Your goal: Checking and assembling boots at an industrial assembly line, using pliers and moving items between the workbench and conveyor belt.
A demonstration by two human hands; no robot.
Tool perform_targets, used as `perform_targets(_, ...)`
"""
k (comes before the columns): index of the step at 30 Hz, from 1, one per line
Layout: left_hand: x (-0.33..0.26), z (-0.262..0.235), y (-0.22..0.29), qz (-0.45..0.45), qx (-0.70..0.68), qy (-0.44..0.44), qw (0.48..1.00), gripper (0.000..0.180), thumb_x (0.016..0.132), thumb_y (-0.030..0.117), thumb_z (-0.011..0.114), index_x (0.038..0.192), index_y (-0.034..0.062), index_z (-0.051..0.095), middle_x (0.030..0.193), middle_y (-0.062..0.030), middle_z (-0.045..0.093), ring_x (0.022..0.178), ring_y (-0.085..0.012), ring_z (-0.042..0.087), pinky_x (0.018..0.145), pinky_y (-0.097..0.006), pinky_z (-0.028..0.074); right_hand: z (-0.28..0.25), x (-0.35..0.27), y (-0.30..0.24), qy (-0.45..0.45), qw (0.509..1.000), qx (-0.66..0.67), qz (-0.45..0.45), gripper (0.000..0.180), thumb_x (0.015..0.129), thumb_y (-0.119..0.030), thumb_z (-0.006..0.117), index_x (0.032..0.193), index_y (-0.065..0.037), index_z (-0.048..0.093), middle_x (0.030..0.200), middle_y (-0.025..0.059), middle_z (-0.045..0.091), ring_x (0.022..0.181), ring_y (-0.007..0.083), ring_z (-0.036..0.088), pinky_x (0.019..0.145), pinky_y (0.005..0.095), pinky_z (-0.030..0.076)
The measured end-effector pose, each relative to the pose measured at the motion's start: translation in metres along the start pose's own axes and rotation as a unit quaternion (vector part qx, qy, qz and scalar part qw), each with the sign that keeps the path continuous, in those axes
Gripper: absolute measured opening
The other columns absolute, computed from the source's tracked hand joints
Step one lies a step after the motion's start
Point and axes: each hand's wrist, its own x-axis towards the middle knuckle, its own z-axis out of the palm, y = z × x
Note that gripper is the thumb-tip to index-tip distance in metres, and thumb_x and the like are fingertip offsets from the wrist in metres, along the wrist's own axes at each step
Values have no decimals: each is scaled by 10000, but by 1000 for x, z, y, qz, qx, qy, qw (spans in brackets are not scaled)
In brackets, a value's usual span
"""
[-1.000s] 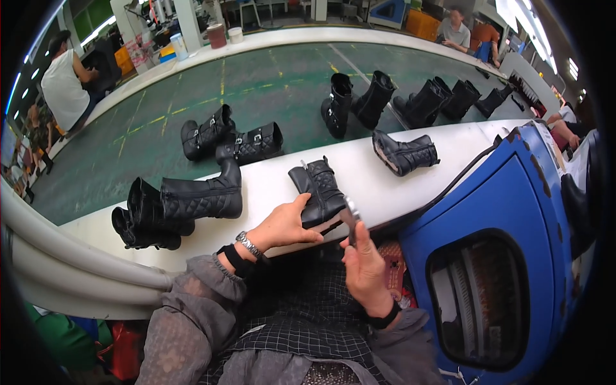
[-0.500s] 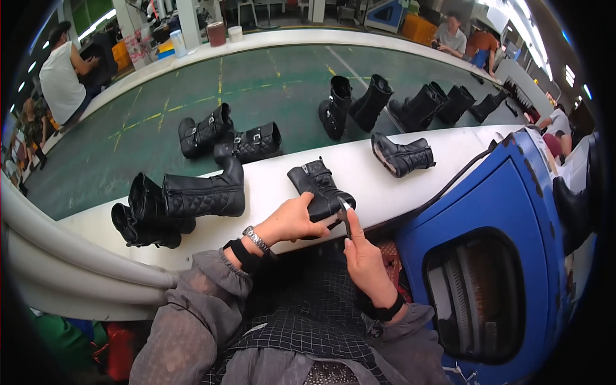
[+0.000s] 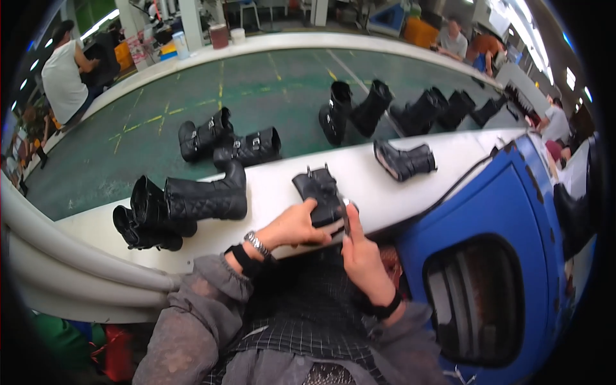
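L hand [image 3: 296, 224] half-curled, thumb and fingers gripping toe of 1 blk short boot [image 3: 317, 190], near edge of white bench [image 3: 385, 202]; R hand [image 3: 366, 260] closed, index extended, on 1 metal-tipped hand tool [image 3: 347, 221], blurred, contact w/ boot unclear. Bench also: 3 overlapping blk boots [image 3: 208, 199] left, 1 zipped boot [image 3: 405, 160] right. Far green surface [image 3: 256, 83]: 2 buckled boots [image 3: 249, 147] left, 2 upright boots [image 3: 371, 108] centre; far-right cluster [image 3: 420, 112] overlaps, count uncertain; L fingertips partly hidden
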Motion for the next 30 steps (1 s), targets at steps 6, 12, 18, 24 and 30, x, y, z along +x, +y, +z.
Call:
perform_targets(6,-1,6,5,-7,23,28,999,910,637,327,835,1312,-107,407,882,-167,632,582,-180,604,455,-279,469,-11,-20,-14,-29,993,61,95,719,877,34,486,1514,-131,196,965,286,620,799,427,635,743,404,507)
perform_targets(12,-4,-1,3,-12,2,26,1000,920,643,342,836,1318,-109,402,882,-167,630,596,-186,610,471,-288,477,-49,-18,-46,42,995,72,61,729,915,11,445,1537,-189,124,784,70,600,625,97,555,599,240,488)
perform_targets(18,15,13,-37,138,120,123,975,941,634,341,833,1327,-112,386,895,-175,626,581,-184,607,468,-284,471,10,-35,-4,-12,997,37,72,712,862,14,497,1498,-63,188,1096,310,595,921,461,609,792,437,508)
perform_targets(24,2,1,2,-20,25,43,999,937,635,342,828,1321,-115,381,872,-196,635,617,-206,629,503,-298,491,-33,-16,-21,-100,987,38,120,685,889,-20,497,1501,-102,199,962,302,629,803,429,640,707,451,524)
perform_targets(30,4,3,4,-1,29,31,999,943,636,350,836,1318,-112,377,885,-204,632,600,-203,623,497,-294,488,-13,-42,6,90,994,-53,-45,684,920,7,438,1517,-85,118,1170,208,610,761,219,646,675,323,536)
